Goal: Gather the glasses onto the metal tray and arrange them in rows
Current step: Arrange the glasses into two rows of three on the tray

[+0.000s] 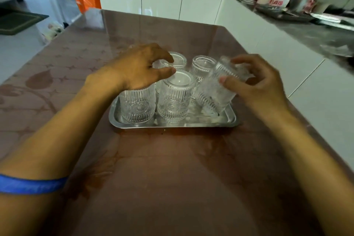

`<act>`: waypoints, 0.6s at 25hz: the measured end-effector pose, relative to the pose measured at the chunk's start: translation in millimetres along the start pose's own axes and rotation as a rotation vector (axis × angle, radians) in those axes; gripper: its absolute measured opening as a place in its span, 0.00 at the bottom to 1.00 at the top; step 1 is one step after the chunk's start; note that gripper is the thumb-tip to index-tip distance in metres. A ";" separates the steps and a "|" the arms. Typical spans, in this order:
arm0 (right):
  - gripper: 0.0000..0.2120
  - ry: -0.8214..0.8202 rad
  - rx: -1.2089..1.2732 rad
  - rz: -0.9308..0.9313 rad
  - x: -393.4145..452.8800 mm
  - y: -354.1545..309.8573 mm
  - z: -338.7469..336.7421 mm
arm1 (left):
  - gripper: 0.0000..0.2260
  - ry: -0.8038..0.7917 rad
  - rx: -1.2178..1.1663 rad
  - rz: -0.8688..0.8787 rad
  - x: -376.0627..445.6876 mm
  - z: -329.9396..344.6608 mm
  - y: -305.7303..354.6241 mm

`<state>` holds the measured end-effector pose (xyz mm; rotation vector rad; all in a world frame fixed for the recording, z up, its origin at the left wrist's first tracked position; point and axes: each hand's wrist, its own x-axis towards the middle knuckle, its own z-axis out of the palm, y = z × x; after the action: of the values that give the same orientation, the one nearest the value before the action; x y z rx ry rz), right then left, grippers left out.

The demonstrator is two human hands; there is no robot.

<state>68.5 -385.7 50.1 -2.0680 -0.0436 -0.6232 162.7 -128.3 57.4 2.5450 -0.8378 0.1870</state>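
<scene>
The glasses are all on or over the metal tray [173, 123], which lies near the middle of a glossy brown table [172, 178]. Four stand upside down: a near-left glass [138, 105], a near-middle glass [175, 97], a far-left glass [176, 60] and a far-right glass [203, 67]. A fifth, tilted glass [216, 90] is clamped in the right hand [254, 86], thumb on its near side and fingers over its far end, its lower edge just above or touching the tray's near-right corner; I cannot tell which. The left hand [138, 71] hovers over the near-left glass with thumb and forefinger slightly apart by the rims of the near-middle and far-left glasses, gripping nothing that I can see.

The step in hand looks like seating the last glass to close the front row. The next move calls for righting it to match the others and lowering it into the empty corner without knocking its neighbour.

The glasses are clear pressed tumblers, vertically ribbed, with a round medallion on the side and a beaded band at the base. The tray is thin, shiny steel, rectangular with rounded corners and a shallow rolled lip.
</scene>
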 end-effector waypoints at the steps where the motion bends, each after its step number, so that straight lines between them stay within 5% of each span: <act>1: 0.17 -0.027 -0.075 -0.029 -4.9 3.7 8.6 | 0.21 0.003 -0.008 0.000 0.2 0.0 -0.4; 11: 0.25 -0.116 -0.269 -0.089 -12.3 36.8 38.2 | 0.20 0.032 0.023 0.028 1.2 3.6 -1.5; 15: 0.41 -0.358 0.161 0.114 -6.5 50.3 6.1 | 0.13 0.391 -0.401 -0.048 -14.0 -12.5 -7.5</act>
<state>78.9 -407.3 5.1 -1.9859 -0.1751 -0.1685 155.9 -109.8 62.0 2.0583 -0.5910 0.4381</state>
